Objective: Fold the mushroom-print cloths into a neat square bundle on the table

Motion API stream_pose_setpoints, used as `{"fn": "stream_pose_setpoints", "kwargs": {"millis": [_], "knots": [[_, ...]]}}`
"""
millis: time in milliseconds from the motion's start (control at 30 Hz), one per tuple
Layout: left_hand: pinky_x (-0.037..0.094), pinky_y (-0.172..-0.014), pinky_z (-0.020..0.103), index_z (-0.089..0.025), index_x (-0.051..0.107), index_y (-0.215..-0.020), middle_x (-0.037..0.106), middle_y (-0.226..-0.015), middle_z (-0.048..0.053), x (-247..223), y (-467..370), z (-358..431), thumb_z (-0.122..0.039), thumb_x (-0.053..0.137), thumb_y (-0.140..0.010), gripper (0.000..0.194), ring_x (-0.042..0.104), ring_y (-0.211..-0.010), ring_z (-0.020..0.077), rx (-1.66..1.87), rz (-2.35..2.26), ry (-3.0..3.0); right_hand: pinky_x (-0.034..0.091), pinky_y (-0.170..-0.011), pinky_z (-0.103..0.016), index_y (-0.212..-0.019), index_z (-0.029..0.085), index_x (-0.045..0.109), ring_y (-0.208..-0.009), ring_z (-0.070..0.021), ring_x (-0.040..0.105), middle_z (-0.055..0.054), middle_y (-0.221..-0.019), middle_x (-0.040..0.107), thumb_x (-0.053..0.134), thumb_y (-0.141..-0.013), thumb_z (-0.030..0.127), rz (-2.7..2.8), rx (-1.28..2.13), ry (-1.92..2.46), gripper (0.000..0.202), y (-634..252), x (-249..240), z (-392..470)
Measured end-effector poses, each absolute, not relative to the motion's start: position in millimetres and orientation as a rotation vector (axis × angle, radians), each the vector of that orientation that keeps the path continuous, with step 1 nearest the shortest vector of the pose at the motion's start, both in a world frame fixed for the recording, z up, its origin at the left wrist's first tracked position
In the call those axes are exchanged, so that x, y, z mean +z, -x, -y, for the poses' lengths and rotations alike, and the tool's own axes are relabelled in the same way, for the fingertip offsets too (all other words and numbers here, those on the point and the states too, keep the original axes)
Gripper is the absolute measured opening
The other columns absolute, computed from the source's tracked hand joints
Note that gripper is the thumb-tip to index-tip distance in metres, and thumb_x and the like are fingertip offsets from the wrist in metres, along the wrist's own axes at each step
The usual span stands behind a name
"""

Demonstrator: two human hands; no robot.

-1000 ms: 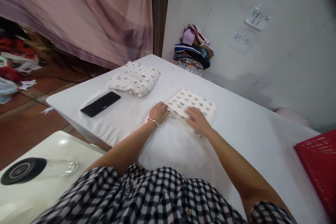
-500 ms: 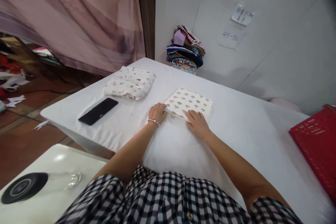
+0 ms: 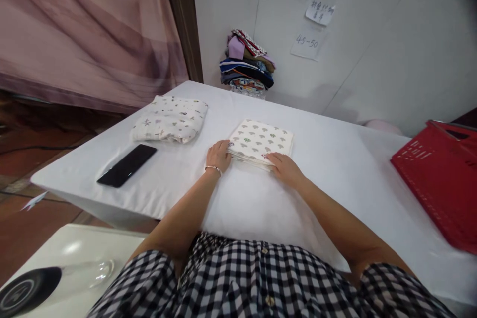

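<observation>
- One phone (image 3: 126, 165), left of the cloth (image 3: 261, 140).
- Left hand (image 3: 218, 155): fingers at the cloth's near-left corner, pinch unclear.
- Cloth: folded on the bench (image 3: 335, 159); even, light tension should keep it square.
- Right hand (image 3: 288, 169): fingers on the cloth's near-right corner, grip unclear.

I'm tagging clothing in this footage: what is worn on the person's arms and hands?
The short sleeves are black-and-white gingham. The left hand is ungloved, with a slim silver-coloured bracelet at its wrist; the right hand is ungloved too, its wrist bare.
</observation>
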State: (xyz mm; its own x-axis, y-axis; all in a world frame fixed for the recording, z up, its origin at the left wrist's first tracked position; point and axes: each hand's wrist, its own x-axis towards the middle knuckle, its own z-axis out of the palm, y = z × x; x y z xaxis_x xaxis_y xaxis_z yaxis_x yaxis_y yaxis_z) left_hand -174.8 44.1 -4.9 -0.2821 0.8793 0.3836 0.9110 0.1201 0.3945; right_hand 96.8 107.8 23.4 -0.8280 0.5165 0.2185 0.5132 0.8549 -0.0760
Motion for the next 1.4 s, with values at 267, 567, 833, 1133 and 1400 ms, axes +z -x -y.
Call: {"fn": "stream_pose_setpoints", "kwargs": {"millis": [267, 567, 833, 1133, 1400], "knots": [[0.046, -0.087, 0.032, -0.027, 0.056, -0.118, 0.054, -0.123, 0.003, -2, 173, -44, -0.015, 0.041, -0.078, 0.044, 0.052, -0.108, 0.0212, -0.888, 2.423, 1.912, 0.039, -0.099, -0.039, -0.133, 0.021, 0.043, -0.12, -0.021, 0.047, -0.005, -0.135, 0.049, 0.037, -0.08, 0.007, 2.808, 0.182, 1.037, 0.056, -107, 24, -119], [0.039, -0.094, 0.038, -0.02, 0.055, -0.118, 0.053, -0.122, 0.01, 4, 160, -27, -0.019, 0.048, -0.078, 0.041, 0.047, -0.113, 0.0248, -0.935, 2.133, 1.925, 0.039, -0.1, -0.038, -0.127, 0.025, 0.052, -0.119, -0.0219, 0.049, -0.001, -0.132, 0.052, 0.047, -0.078, 0.016, 2.835, 0.358, 1.018, 0.049, -116, 39, -135], [0.043, -0.077, 0.033, -0.02, 0.06, -0.106, 0.063, -0.096, 0.007, 8, 57, -27, -0.022, 0.041, -0.089, 0.026, 0.059, -0.088, 0.0192, -0.577, 1.715, 2.523, 0.046, -0.089, -0.033, -0.11, 0.026, 0.064, -0.103, -0.0212, 0.059, 0.001, -0.112, 0.065, 0.055, -0.073, 0.015, 2.803, 0.575, 0.999, 0.04, -112, 55, -141], [0.046, -0.068, 0.03, -0.018, 0.06, -0.105, 0.066, -0.1, 0.009, 7, 29, -52, -0.035, 0.044, -0.089, 0.028, 0.063, -0.087, 0.0228, -0.414, 2.062, 2.421, 0.04, -0.098, -0.037, -0.121, 0.024, 0.056, -0.117, -0.021, 0.051, -0.003, -0.126, 0.057, 0.054, -0.077, 0.019, 2.858, 0.385, 0.849, 0.045, -129, 40, -139], [0.046, -0.065, 0.033, -0.02, 0.055, -0.12, 0.069, -0.091, 0.01, 5, 29, -60, -0.028, 0.042, -0.09, 0.034, 0.065, -0.081, 0.0253, -0.298, 1.99, 2.458, 0.04, -0.102, -0.034, -0.125, 0.028, 0.054, -0.119, -0.0202, 0.051, 0.003, -0.129, 0.054, 0.056, -0.072, 0.016, 2.756, 0.576, 1.141, 0.054, -132, 39, -144]]}}
